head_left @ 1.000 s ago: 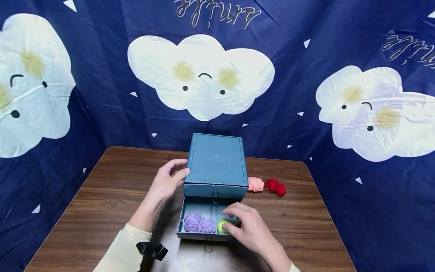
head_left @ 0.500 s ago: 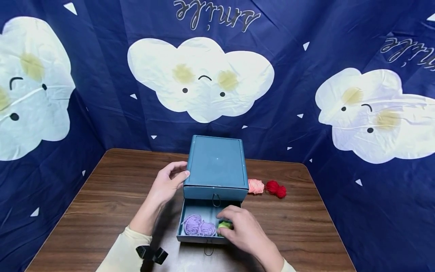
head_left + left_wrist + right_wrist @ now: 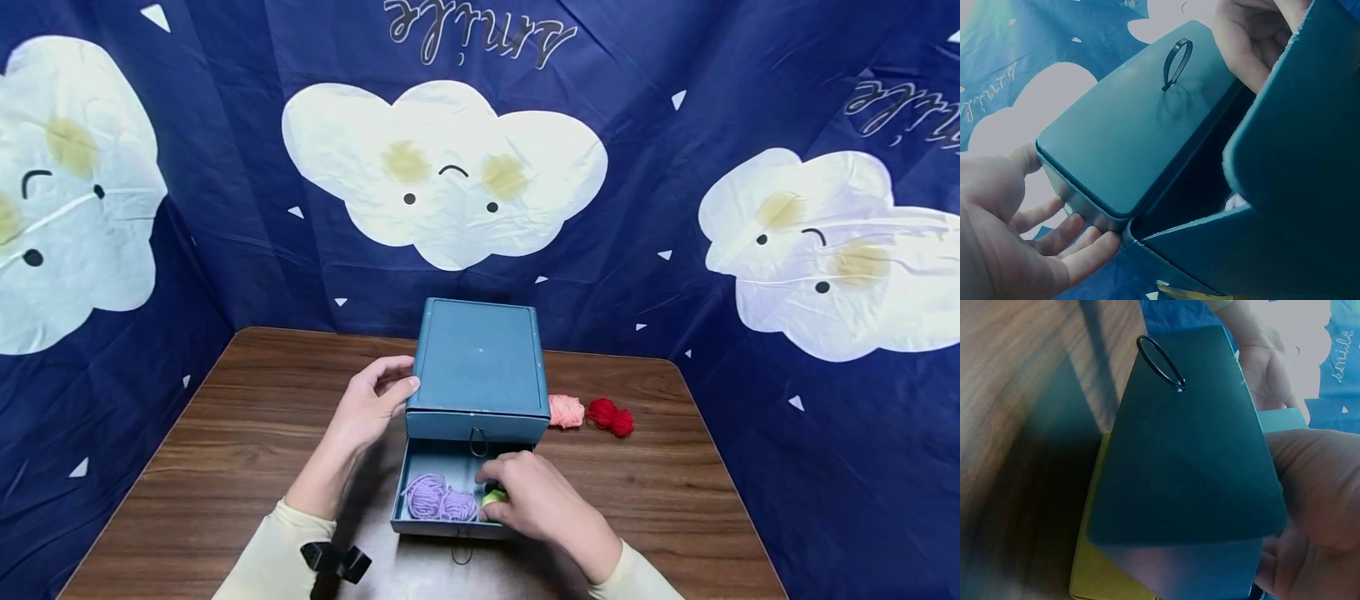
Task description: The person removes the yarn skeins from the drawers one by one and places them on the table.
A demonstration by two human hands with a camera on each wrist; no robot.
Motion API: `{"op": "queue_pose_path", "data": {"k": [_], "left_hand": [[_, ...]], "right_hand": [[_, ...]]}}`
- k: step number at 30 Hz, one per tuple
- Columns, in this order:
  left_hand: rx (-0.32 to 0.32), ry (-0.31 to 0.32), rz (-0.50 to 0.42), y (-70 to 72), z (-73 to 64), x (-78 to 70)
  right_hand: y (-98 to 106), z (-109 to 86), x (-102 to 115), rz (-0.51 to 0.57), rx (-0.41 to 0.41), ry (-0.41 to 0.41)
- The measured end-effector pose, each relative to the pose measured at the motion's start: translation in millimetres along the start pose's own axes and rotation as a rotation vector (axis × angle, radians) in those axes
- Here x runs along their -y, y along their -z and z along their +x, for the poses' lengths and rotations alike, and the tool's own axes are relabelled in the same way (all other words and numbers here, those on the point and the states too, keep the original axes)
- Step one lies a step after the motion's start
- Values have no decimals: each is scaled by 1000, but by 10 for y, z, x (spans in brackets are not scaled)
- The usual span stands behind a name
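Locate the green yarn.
In the head view, the green yarn is in the open drawer, right of the purple yarn, partly hidden by the right hand.

Compared with one second ago, the right hand [image 3: 531, 498] lies a little more to the left in the drawer [image 3: 431, 527] and covers more of the green yarn [image 3: 493, 497]. A dark patch [image 3: 491, 485] now shows beside this yarn, and more of the right sleeve [image 3: 630, 577] is visible.

Yarn partly concealed
The lime-green yarn bundle [image 3: 494, 497] is covered toward three o'clock by the right hand [image 3: 538, 497]; the peach-pink yarn skein [image 3: 567, 411] is cut off toward nine o'clock by the teal rectangular box [image 3: 481, 358].
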State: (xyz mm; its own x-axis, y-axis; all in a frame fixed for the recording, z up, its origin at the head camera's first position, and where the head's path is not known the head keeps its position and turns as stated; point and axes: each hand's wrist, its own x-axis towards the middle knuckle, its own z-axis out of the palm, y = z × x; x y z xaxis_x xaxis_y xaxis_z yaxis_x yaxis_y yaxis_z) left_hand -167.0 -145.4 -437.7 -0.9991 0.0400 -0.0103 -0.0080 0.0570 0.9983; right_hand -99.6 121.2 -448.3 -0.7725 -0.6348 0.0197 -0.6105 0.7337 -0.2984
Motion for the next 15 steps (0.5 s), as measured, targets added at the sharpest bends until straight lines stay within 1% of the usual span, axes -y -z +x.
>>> {"op": "queue_pose_path", "data": {"k": [5, 11, 15], "left_hand": [[0, 5, -10, -3, -7, -4], [-2, 1, -15, -5, -10, -16], [-1, 3, -15, -8, -7, -13]], "right_hand": [[4, 34, 33, -23, 24, -1], [36, 79, 42, -64, 63, 24], [45, 100, 32, -30, 69, 30]]}}
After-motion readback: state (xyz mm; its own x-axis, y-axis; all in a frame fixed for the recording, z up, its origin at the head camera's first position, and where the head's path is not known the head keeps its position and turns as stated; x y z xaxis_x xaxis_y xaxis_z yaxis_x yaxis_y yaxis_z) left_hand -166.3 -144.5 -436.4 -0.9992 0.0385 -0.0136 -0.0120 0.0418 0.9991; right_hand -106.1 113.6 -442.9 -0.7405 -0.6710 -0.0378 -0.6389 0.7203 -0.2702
